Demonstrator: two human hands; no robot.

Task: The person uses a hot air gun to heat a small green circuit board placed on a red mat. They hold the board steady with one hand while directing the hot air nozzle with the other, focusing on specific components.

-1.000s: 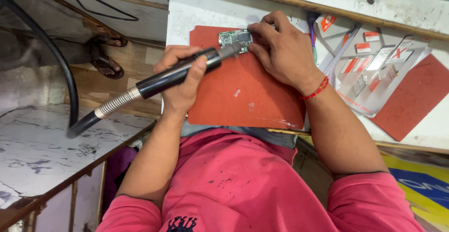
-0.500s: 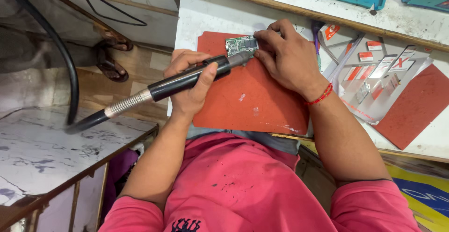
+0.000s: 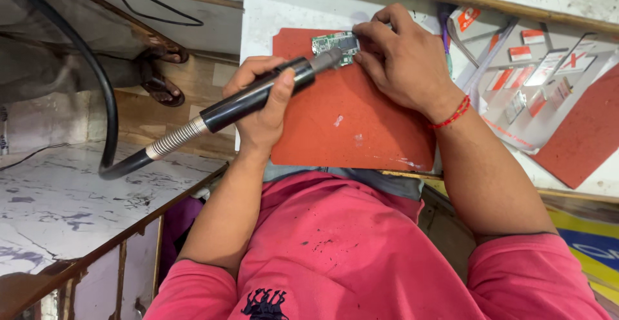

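Green and small, the circuit board lies near the upper centre of the frame, on the top edge of a red-orange mat spread on the white counter.

Head view: the left hand is wrapped around a black handpiece, fingers curled over its barrel and thumb laid along the top. The tool's long axis runs on a slant, from the lower left of the frame up toward the upper right; its grey metal tip meets the lower left edge of the board. A coiled metal collar and a black hose trail from the tool's back end toward the left of the frame, over a marbled surface.

The right hand comes in from the right side and lies just beside the board, fingertips pinching its right edge and pressing it down onto the mat. A red thread bracelet sits on that wrist. So the board sits between the two hands: up and right of the left hand, with only the tool bridging the gap, and directly at the fingertips of the right hand, which is the nearer of the two.

Right of the mat lie clear packets with red and white labels and a second red mat.
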